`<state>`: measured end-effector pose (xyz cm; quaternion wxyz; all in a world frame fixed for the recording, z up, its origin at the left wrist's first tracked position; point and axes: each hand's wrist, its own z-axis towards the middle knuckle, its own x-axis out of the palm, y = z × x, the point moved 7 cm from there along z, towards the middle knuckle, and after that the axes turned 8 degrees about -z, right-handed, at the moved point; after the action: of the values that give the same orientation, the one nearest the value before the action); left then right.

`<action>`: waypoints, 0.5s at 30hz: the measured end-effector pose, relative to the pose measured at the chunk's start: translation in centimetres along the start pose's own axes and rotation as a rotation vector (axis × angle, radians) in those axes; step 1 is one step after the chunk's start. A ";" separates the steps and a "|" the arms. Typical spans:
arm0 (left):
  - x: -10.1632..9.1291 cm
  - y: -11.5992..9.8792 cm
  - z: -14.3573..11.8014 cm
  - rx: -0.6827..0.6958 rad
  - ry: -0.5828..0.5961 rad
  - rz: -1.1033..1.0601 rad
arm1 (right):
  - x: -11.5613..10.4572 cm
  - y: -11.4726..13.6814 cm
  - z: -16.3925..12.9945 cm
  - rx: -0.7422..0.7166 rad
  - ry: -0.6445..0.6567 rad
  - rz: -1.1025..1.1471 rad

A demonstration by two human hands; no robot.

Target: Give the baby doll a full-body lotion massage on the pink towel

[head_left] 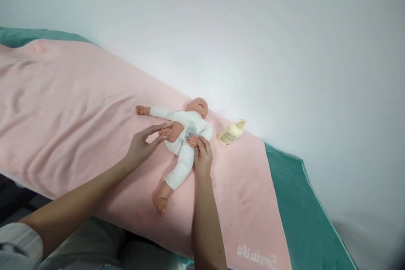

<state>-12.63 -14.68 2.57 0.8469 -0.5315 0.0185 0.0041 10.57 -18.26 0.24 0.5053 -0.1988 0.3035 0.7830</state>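
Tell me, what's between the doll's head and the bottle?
Nothing but bare pink towel, in the head view. The doll and the bottle lie apart.

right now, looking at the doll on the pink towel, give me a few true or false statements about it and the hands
1. The doll lies on a pink towel. True.
2. The left hand has its fingers on the doll's raised foot. True.
3. The lotion bottle stands upright on the towel. False: it lies on its side, pump end toward the wall.
4. The right hand holds the lotion bottle. False: its fingers pinch the doll's small hand, and the bottle lies apart from it.
5. The doll wears a white suit. True.
6. Both doll legs lie flat. False: one leg is bent up toward the left hand.
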 end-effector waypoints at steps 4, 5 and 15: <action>-0.4 0.1 -0.9 0.004 0.013 0.000 | -0.8 -0.9 -0.2 0.123 -0.080 0.069; -0.6 0.1 -1.2 0.010 0.016 0.011 | -1.2 -1.4 -0.3 0.188 -0.121 0.103; -3.6 -0.8 -7.3 0.348 0.190 0.144 | -3.4 -10.1 -3.9 0.896 -0.506 0.388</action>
<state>-16.37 -21.51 0.26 0.9179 -0.3725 0.1363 0.0112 21.21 -20.11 -3.29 0.4439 0.2897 0.5072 0.6795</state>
